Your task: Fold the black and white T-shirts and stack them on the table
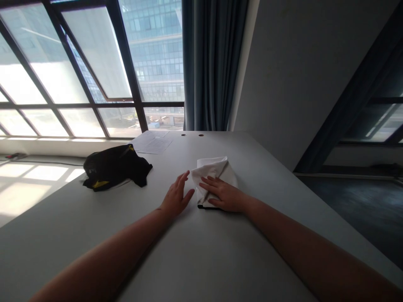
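Note:
A white folded cloth item (217, 166), with a dark strip along its near edge, lies on the pale table (189, 260). My right hand (225, 195) rests flat on top of it, fingers spread and pointing left. Just left of the cloth, my left hand (176, 196) is held with its fingers stretched forward and the thumb apart. Nothing is in the left hand, and a small gap shows between it and the cloth. Part of the cloth is hidden under my right hand, so its exact kind cannot be made out.
A crumpled black garment (113, 165) with yellow patches lies at the table's left edge. Behind it are sheets of paper (154, 144). Two round holes (201, 135) pierce the far tabletop. A blue curtain (210, 63) and windows stand beyond.

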Motion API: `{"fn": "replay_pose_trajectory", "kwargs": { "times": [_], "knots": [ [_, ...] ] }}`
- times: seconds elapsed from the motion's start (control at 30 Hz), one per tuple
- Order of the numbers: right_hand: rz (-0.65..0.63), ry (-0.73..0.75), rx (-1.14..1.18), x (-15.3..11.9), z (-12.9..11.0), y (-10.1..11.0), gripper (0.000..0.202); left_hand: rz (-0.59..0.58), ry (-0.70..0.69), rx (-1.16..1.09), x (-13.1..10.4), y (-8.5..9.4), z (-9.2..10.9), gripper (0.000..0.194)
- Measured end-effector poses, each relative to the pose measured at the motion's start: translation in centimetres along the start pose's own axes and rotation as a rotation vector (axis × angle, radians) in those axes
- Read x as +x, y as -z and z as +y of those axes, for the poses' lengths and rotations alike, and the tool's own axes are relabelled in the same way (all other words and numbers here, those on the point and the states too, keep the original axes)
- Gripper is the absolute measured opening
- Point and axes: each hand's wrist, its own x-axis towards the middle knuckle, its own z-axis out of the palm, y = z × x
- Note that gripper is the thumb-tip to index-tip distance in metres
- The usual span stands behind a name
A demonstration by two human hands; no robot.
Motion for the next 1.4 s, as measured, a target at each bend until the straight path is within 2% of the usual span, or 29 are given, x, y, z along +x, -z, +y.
{"fn": "replay_pose_trajectory", "kwargs": {
  "times": [0.07, 0.17, 0.27, 0.33, 0.43, 0.5, 0.57, 0.6, 0.67, 0.73, 0.83, 0.93, 1.0, 1.1, 1.2, 1.3, 1.37, 1.4],
  "knots": [
    [-0.047, 0.037, 0.053, -0.1, -0.6, 0.6, 0.072, -0.018, 0.026, -0.103, 0.1, -0.2, 0.3, 0.066],
    [-0.088, 0.064, 0.114, 0.0, -1.8, 1.2, 0.067, 0.024, 0.124, -0.208, 0.4, -1.1, 0.5, 0.059],
    [-0.131, 0.142, 0.145, 0.3, -3.0, 1.1, 0.054, -0.001, 0.291, -0.262, 1.1, -1.5, -0.5, 0.048],
    [-0.134, 0.199, 0.162, 0.2, -3.6, 0.7, 0.051, -0.024, 0.418, -0.29, 1.5, -0.9, -1.8, 0.031],
    [0.014, 0.172, 0.139, -0.2, -3.6, -0.4, 0.053, 0.04, 0.536, -0.183, 1.6, 1.0, -3.8, 0.011],
    [0.194, 0.084, 0.081, -0.4, -3.2, -1.2, 0.04, 0.07, 0.539, -0.066, 1.2, 2.4, -4.7, 0.007],
    [0.332, -0.031, 0.012, -0.4, -2.8, -1.8, 0.02, 0.061, 0.488, -0.019, 0.6, 3.2, -5.0, 0.011],
    [0.36, -0.08, -0.015, -0.3, -2.7, -2.1, 0.015, 0.043, 0.449, -0.02, 0.4, 3.4, -5.0, 0.014],
    [0.34, -0.127, -0.049, 0.0, -2.6, -2.3, 0.015, 0.005, 0.379, -0.053, 0.1, 3.0, -4.7, 0.021],
    [0.268, -0.09, -0.079, 0.4, -2.8, -2.3, 0.025, -0.007, 0.347, -0.16, 0.3, 2.0, -4.4, 0.03],
    [0.119, -0.015, -0.155, 1.0, -3.4, -2.2, 0.039, 0.037, 0.439, -0.514, 1.3, 0.0, -4.3, 0.049],
    [-0.002, 0.035, -0.176, 1.6, -3.9, -2.3, 0.039, 0.099, 0.547, -0.751, 2.4, -1.7, -4.6, 0.065],
    [0.01, 0.084, -0.144, 1.8, -4.0, -2.5, 0.035, 0.138, 0.567, -0.739, 2.8, -2.2, -4.9, 0.067],
    [0.09, 0.117, -0.116, 1.5, -4.1, -2.4, 0.027, 0.21, 0.646, -0.542, 2.6, -1.4, -5.5, 0.053],
    [0.144, 0.01, -0.231, 1.0, -4.0, -1.5, 0.02, 0.3, 0.741, -0.293, 1.9, 0.7, -6.1, 0.035],
    [0.149, -0.249, -0.422, 0.0, -3.1, 0.9, 0.034, 0.363, 0.767, -0.157, 1.4, 3.1, -6.3, 0.023],
    [0.089, -0.477, -0.519, -1.0, -2.0, 2.9, 0.04, 0.372, 0.664, 0.057, 1.5, 4.1, -6.0, 0.023],
    [0.036, -0.599, -0.541, -1.5, -1.3, 3.8, 0.039, 0.345, 0.565, 0.178, 1.5, 4.2, -5.7, 0.027]
  ]
}}
